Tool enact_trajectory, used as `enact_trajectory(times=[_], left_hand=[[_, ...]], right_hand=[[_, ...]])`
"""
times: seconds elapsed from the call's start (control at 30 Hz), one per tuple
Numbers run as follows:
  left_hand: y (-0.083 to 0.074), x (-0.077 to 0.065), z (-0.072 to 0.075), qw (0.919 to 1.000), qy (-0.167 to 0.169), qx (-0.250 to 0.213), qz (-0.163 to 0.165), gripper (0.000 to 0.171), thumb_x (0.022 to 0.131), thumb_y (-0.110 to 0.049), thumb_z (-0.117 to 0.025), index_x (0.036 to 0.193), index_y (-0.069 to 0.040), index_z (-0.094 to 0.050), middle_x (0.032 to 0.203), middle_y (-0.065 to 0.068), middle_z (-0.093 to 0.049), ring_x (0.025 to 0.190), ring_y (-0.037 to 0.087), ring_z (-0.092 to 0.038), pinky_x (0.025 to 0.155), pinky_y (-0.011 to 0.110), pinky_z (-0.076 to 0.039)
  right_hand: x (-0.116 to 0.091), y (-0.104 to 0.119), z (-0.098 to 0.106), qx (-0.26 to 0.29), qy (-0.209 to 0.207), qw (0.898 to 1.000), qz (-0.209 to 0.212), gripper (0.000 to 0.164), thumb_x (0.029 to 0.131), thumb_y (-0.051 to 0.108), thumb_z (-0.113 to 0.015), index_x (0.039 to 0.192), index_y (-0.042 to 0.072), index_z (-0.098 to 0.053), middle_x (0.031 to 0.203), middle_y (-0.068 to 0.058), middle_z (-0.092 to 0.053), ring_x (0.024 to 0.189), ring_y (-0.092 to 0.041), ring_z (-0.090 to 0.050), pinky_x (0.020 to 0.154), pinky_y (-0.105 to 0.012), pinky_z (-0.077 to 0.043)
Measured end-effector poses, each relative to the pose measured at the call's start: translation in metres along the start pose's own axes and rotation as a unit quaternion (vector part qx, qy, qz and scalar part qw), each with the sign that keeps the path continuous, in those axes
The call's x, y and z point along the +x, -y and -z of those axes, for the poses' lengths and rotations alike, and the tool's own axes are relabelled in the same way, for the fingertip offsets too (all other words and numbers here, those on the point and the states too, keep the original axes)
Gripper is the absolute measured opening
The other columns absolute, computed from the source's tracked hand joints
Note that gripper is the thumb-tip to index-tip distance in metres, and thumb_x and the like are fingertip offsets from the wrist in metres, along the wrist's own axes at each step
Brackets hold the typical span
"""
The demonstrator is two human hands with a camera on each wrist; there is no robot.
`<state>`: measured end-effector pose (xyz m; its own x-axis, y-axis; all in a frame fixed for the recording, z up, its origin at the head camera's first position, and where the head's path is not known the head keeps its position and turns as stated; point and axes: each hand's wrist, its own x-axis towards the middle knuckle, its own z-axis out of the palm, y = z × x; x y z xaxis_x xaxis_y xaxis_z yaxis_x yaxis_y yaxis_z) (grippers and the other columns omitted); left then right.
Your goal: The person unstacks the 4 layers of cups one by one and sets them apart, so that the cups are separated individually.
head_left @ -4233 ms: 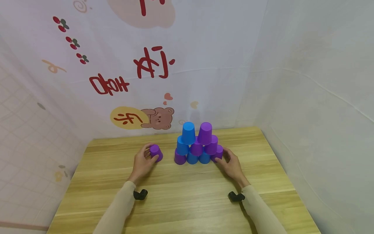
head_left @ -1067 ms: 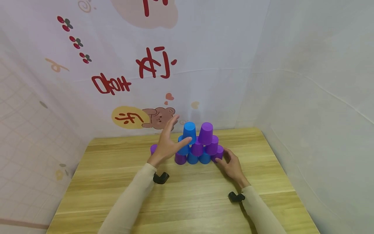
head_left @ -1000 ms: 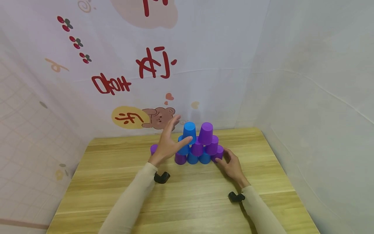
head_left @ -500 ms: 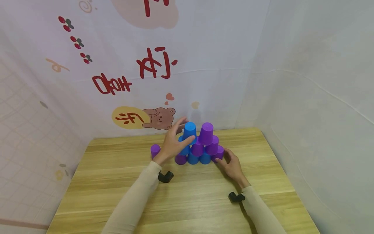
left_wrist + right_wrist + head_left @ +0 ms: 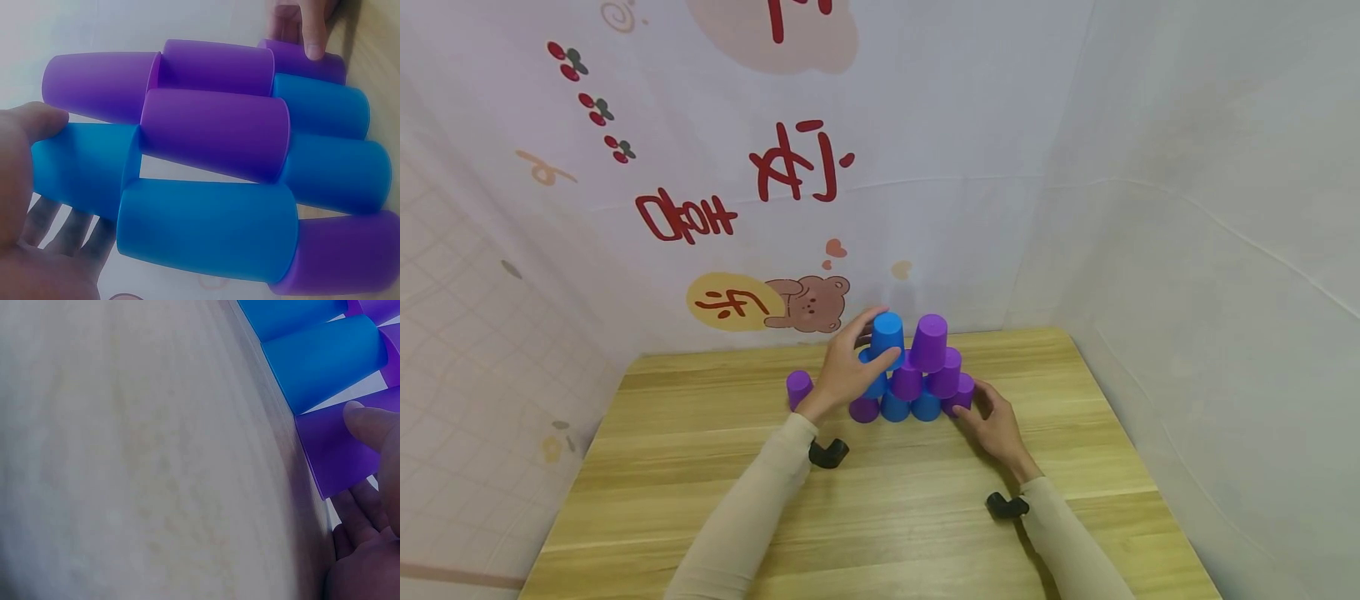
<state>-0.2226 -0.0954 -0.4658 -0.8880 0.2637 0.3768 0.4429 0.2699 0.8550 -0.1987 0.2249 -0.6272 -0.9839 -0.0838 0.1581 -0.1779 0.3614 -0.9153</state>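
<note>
So, left hand (image 5: 841,367): we grip the blue top cup (image 5: 887,333).
Right hand (image 5: 996,423): we hold the rightmost purple cup (image 5: 959,393).
Lone cup (image 5: 799,388): purple, at left.

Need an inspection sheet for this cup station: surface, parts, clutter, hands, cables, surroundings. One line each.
Surface: wood-grain table, with cups standing toward its far side.
Job's things: nine-cup stack, blue and purple, upside down in rows of four, three and two; a lone purple cup stands apart to its left.
Clutter: nothing seen.
Left hand: thumb and fingers around the top-row blue cup.
Right hand: thumb and fingers around the bottom-row purple cup at the right end.
Cables: nothing seen.
Surroundings: pale backdrop behind the table, printed with red characters, cherries and a bear.
</note>
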Motion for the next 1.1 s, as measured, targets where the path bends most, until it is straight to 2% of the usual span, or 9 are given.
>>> enact_trajectory(times=[0.1,0.37,0.53,0.63,0.77,0.8,0.9,1.0,1.1], left_hand=[[0.000,0.000,0.000,1.0000,-0.001,-0.001,-0.002,0.069,0.103,-0.021,-0.082,0.167,-0.020,-0.054,0.155,0.014,-0.070,0.145,0.037,-0.068,0.124,0.056,-0.058],[-0.001,0.000,0.000,1.0000,-0.003,-0.003,-0.005,0.068,0.104,-0.021,-0.082,0.166,-0.021,-0.055,0.154,0.013,-0.070,0.143,0.038,-0.069,0.123,0.057,-0.059],[-0.001,0.001,0.000,1.0000,-0.002,-0.001,-0.002,0.068,0.103,-0.019,-0.082,0.165,-0.019,-0.056,0.154,0.014,-0.070,0.143,0.037,-0.069,0.123,0.057,-0.059],[-0.002,0.002,0.001,1.0000,-0.005,0.004,-0.004,0.067,0.103,-0.019,-0.082,0.165,-0.017,-0.056,0.153,0.015,-0.070,0.142,0.038,-0.070,0.123,0.057,-0.059],[-0.003,0.003,0.004,0.9997,-0.013,0.013,-0.014,0.067,0.103,-0.018,-0.083,0.164,-0.016,-0.056,0.150,0.016,-0.072,0.141,0.038,-0.070,0.122,0.056,-0.060],[-0.004,0.003,0.005,0.9997,-0.014,0.014,-0.015,0.067,0.103,-0.018,-0.083,0.164,-0.016,-0.056,0.150,0.016,-0.072,0.141,0.038,-0.070,0.122,0.057,-0.060],[-0.008,0.002,0.007,0.9995,-0.018,0.012,-0.021,0.067,0.103,-0.017,-0.083,0.164,-0.014,-0.056,0.149,0.017,-0.072,0.141,0.039,-0.070,0.122,0.058,-0.059],[-0.011,0.001,0.010,0.9995,-0.021,0.010,-0.021,0.068,0.103,-0.016,-0.083,0.165,-0.013,-0.055,0.150,0.018,-0.072,0.141,0.039,-0.070,0.122,0.059,-0.059],[-0.012,0.000,0.013,0.9994,-0.026,0.014,-0.020,0.068,0.102,-0.016,-0.083,0.165,-0.013,-0.056,0.151,0.017,-0.072,0.141,0.039,-0.070,0.122,0.059,-0.060]], right_hand=[[0.000,0.000,0.000,0.001,0.000,1.000,-0.002,0.063,0.101,0.013,-0.086,0.158,0.002,-0.059,0.159,-0.022,-0.066,0.154,-0.041,-0.060,0.131,-0.026,-0.047],[0.000,0.001,0.000,-0.003,0.000,1.000,0.002,0.063,0.102,0.014,-0.085,0.158,0.001,-0.059,0.159,-0.024,-0.066,0.153,-0.044,-0.060,0.130,-0.026,-0.048],[0.001,0.002,0.000,0.000,0.004,1.000,0.001,0.064,0.102,0.014,-0.085,0.158,0.002,-0.058,0.160,-0.023,-0.065,0.155,-0.043,-0.059,0.133,-0.037,-0.047],[0.001,0.001,0.000,0.009,0.003,1.000,0.005,0.063,0.102,0.012,-0.086,0.158,0.001,-0.059,0.159,-0.023,-0.065,0.155,-0.042,-0.059,0.131,-0.027,-0.048],[0.002,0.000,0.000,0.014,0.004,1.000,0.009,0.063,0.102,0.011,-0.085,0.158,0.001,-0.058,0.160,-0.024,-0.065,0.155,-0.042,-0.059,0.121,-0.004,-0.042],[0.001,0.000,0.000,0.012,0.004,1.000,0.008,0.063,0.102,0.011,-0.085,0.158,0.001,-0.058,0.160,-0.023,-0.065,0.155,-0.042,-0.058,0.122,-0.005,-0.041],[0.002,-0.001,0.001,0.005,0.002,1.000,0.006,0.064,0.102,0.012,-0.085,0.158,0.001,-0.058,0.160,-0.024,-0.064,0.156,-0.042,-0.058,0.126,-0.012,-0.043],[0.002,-0.002,0.000,0.001,0.000,1.000,0.006,0.064,0.102,0.012,-0.085,0.159,0.000,-0.058,0.160,-0.024,-0.064,0.156,-0.042,-0.058,0.133,-0.031,-0.046],[0.002,-0.002,0.000,0.002,0.002,1.000,0.006,0.064,0.102,0.011,-0.085,0.159,0.000,-0.058,0.161,-0.024,-0.064,0.156,-0.043,-0.058,0.134,-0.047,-0.044]])
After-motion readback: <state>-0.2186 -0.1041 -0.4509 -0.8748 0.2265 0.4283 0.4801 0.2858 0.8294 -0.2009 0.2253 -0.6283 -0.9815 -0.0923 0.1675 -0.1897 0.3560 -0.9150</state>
